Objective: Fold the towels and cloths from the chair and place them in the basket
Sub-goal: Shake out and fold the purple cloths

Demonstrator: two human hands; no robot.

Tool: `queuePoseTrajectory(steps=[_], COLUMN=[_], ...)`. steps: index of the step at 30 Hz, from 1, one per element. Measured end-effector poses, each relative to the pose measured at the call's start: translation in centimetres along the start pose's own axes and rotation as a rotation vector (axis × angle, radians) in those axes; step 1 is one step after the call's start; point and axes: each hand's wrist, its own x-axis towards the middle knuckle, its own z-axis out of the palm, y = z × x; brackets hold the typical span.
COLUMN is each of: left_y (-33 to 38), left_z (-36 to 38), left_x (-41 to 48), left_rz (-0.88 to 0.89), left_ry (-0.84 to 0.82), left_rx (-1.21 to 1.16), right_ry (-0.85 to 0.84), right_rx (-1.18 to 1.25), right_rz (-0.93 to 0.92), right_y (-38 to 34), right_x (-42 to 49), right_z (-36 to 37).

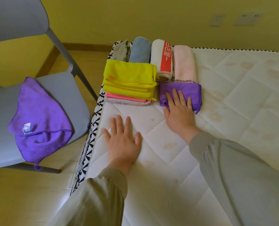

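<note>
While right hand point(178, 110) presses purple cloth point(187, 88), white towel point(156, 53) bears red-band characters.

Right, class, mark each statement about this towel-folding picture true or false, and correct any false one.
1. The right hand presses flat on the folded purple cloth. True.
2. The left hand grips the yellow cloth. False: it lies flat on the bare mattress, holding nothing.
3. An unfolded purple cloth lies on the chair. True.
4. The yellow cloth sits beneath the coral cloth. False: the yellow cloth lies on top.
</note>
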Motion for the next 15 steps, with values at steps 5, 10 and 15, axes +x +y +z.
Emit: queuePoseTrajectory(steps=[5,10,15], left_y=[-0.1,-0.8,-4.2], left_z=[0.1,-0.6,-2.8], left_x=[0.1,0.5,1.2], left_rz=[0.006,0.077,0.291], left_ry=[-0.011,-0.118,-0.205], left_rx=[0.001,-0.035,-0.079], right_ry=[0.117,0.155,0.056], right_rx=[0.044,0.153,0.154], right_rz=[0.08,0.111,0.002], right_y=[-0.7,-3.6,-8.8], right_x=[-1.2,-4.9,-8.6], right_z=[-0.7,-1.0,-1.1])
